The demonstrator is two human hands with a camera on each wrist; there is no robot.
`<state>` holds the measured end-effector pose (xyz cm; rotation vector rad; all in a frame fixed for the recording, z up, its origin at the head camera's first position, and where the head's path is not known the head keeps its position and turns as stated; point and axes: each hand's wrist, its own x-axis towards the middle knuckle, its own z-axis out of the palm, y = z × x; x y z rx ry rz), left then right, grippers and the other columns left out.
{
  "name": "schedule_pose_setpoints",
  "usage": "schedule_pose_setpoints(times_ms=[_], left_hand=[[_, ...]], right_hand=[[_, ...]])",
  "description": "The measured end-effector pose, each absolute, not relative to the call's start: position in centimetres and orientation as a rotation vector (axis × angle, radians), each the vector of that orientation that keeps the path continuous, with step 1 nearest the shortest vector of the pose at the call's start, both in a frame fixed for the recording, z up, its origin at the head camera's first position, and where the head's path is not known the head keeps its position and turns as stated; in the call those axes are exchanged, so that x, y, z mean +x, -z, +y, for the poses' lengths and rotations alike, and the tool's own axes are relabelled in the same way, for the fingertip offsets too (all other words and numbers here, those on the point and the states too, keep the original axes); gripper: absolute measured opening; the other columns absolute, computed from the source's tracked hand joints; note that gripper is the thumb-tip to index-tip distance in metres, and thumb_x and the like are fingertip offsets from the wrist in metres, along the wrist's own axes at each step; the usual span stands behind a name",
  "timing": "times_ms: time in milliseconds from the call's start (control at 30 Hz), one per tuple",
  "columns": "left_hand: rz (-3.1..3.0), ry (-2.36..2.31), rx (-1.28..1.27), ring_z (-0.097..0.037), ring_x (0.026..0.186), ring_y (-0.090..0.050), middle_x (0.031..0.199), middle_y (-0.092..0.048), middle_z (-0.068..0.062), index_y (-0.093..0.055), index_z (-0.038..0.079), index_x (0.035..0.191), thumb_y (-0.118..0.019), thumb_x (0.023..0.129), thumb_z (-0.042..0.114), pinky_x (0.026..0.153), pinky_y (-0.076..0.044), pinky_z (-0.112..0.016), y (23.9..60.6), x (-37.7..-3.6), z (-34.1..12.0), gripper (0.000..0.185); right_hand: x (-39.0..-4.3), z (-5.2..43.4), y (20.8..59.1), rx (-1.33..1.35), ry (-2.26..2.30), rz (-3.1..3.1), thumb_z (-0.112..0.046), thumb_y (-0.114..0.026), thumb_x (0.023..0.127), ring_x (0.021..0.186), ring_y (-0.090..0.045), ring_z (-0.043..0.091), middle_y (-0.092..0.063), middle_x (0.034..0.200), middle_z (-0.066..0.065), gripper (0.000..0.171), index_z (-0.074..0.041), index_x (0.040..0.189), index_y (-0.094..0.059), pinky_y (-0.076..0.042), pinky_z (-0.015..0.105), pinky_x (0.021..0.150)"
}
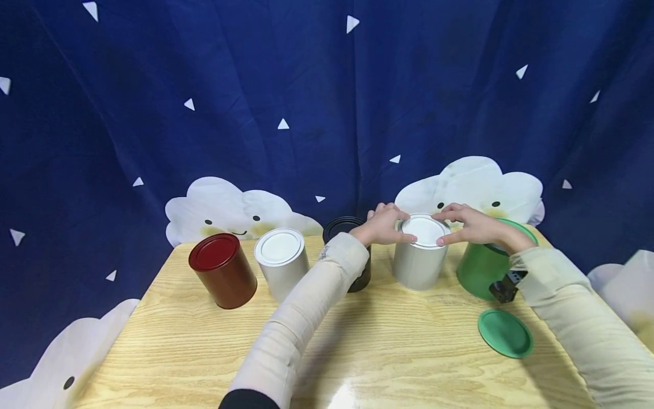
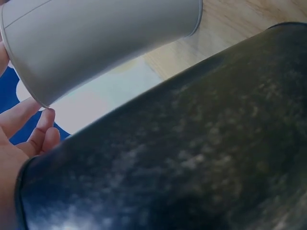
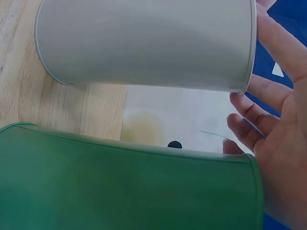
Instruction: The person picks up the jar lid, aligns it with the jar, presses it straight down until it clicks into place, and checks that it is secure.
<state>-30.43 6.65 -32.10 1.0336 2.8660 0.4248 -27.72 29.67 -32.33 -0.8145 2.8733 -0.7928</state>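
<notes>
Grey can (image 2: 105, 43) above black can (image 2: 192, 153), left hand (image 2: 19, 139) fingers at its rim.

Behind the table hangs a dark blue curtain (image 1: 327, 96) with soft vertical folds. Small white triangles (image 1: 352, 23) are scattered over it. Near its lower part there are white clouds (image 1: 225, 211) with little black eyes and a smile; one stands at the left, another cloud (image 1: 475, 184) at the right, and more of them show at the lower corners. The wooden table (image 1: 357, 352) is light yellow with clear grain, and a bright light reflects on its near edge
</notes>
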Motion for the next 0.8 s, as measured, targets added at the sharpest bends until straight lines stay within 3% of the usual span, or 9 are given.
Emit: schedule_pose_setpoints(times_ms=[800], left_hand=[[2.920,-0.380,1.035,-0.019,0.102,-0.038,0.114,-0.053,-0.001,-0.060,0.020,0.121,-0.066,0.078,0.046,0.076,-0.028,-0.029,32.00,-30.31,6.77,0.050]], right_hand=[[-27.45,29.29,32.18,-0.817,0.726,2.966,-0.028,-0.076,0.073,0.098,-0.049,0.034,-0.054,0.106,0.019,0.060,0.009,0.116,-0.057,-0.040,0.049,0.080]])
